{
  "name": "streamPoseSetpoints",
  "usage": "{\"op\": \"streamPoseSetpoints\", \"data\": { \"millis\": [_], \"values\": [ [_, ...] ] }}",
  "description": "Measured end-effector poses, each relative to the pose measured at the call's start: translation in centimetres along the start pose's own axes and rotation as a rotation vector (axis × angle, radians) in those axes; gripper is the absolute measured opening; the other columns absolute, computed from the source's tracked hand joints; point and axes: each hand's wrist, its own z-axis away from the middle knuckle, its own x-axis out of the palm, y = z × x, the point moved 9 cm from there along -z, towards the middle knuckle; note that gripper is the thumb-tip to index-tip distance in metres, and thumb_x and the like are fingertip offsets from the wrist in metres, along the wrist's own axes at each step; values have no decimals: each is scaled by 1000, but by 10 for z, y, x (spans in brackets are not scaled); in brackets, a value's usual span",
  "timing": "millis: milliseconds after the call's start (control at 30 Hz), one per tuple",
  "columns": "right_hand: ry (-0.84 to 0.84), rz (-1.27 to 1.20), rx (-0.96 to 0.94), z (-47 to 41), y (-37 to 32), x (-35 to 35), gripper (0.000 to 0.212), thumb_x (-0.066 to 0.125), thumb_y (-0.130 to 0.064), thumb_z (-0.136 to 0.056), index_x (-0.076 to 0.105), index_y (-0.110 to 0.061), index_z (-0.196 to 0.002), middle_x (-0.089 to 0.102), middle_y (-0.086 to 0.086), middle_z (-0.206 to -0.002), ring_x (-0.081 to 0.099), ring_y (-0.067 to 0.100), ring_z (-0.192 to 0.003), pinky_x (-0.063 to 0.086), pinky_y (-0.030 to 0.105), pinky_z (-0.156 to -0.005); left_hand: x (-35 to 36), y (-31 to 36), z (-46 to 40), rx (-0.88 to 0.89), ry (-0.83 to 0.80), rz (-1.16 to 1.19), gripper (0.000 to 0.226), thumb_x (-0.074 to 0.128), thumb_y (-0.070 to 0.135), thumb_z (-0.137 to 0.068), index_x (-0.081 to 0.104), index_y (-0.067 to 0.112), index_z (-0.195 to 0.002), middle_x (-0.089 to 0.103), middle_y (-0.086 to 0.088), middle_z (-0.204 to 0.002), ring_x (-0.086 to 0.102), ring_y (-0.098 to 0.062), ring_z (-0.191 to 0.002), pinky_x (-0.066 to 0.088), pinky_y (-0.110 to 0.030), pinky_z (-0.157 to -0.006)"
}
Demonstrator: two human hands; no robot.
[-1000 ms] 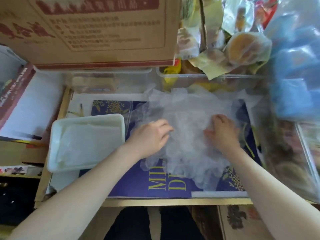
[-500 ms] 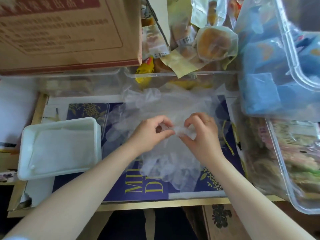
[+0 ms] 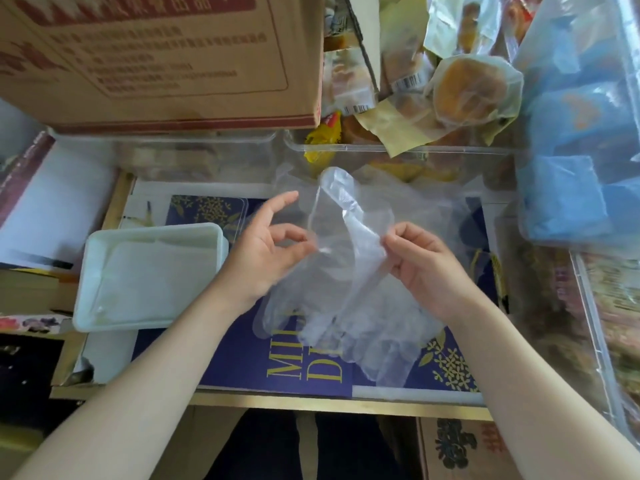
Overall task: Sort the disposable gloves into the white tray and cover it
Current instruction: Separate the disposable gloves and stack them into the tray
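One clear disposable glove (image 3: 346, 223) is lifted above the desk, stretched between my two hands. My left hand (image 3: 266, 251) pinches its left edge between thumb and a finger, the other fingers spread. My right hand (image 3: 420, 259) pinches its right edge. Under them a loose pile of clear gloves (image 3: 367, 327) lies on a dark blue printed mat. The white tray (image 3: 86, 282) sits to the left of my left hand, with a thin clear layer inside that I cannot identify.
A large cardboard box (image 3: 166, 60) stands at the back left. Clear bins of wrapped pastries (image 3: 460, 88) fill the back. A clear tub with blue packets (image 3: 581, 140) crowds the right side. Books lie at the far left. The desk's front edge (image 3: 311, 403) is near.
Both hands have risen off the pile, pulling one glove up and spreading it apart between them. The camera view has shifted somewhat.
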Motion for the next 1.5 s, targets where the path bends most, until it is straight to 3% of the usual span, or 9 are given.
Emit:
{"op": "streamPoseSetpoints", "data": {
  "millis": [233,533,667,767,933,1067,1200,1333,1500],
  "values": [
    [-159,-159,45,7,21,6,32,77,-32,-71,56,-12,-85,67,-1,-81,65,11,-76,53,23,-71,-22,-17,14,-137,-20,-133,22,63,-2,-81,66,18,-90,67,5,-65,59,-3,-61,46,-17,-60],
    [68,503,-70,6,8,1,72,44,3,-71,35,-41,-127,37,-12,-139,50,3,-115,48,17,-85,-24,-10,17,-51,-21,-144,17,61,1,-85,65,15,-79,63,10,-59,53,1,-56,41,-12,-52],
    [227,159,145,13,33,9,55,59,-39,-86,37,-28,-135,43,-6,-131,52,22,-117,52,42,-88,-24,-8,19,-9,22,-108,20,61,3,-86,66,21,-78,62,12,-63,53,-1,-58,42,-13,-55],
    [388,504,220,19,50,7,70,65,-45,-81,33,-22,-139,45,-1,-129,49,18,-119,46,37,-97,-22,-1,27,39,-15,-37,23,63,6,-84,69,25,-74,62,10,-62,51,-2,-53,42,-13,-52],
    [313,314,230,8,69,25,69,68,-38,-81,38,-12,-137,56,1,-118,58,11,-99,43,22,-77,-14,12,41,172,-148,148,12,78,37,-68,71,31,-76,65,12,-65,57,1,-58,45,-10,-62],
    [107,43,212,4,74,46,18,60,-8,-84,63,-1,-100,68,12,-90,63,20,-79,47,31,-76,-28,14,48,253,-71,155,22,77,48,-63,72,32,-77,69,12,-74,63,-2,-75,49,-15,-78],
    [320,53,75,5,42,22,18,52,-4,-91,54,-13,-76,62,-8,-56,59,5,-52,48,22,-63,-67,-10,48,132,119,13,14,72,22,-76,71,35,-72,68,12,-69,64,-2,-70,48,-13,-72],
    [363,455,-88,6,-1,17,21,49,-5,-95,51,-17,-77,49,-10,-44,35,5,-31,28,13,-33,-75,-49,59,-78,-72,-657,31,65,12,-85,65,41,-74,65,22,-69,57,1,-66,45,-19,-72],
    [165,1220,-266,6,-30,62,11,65,-20,-85,63,-13,-78,52,-5,-49,45,7,-38,34,11,-40,-69,7,58,239,177,-610,27,53,41,-86,60,27,-108,61,21,-93,55,4,-87,38,-3,-74]
  ]
}}
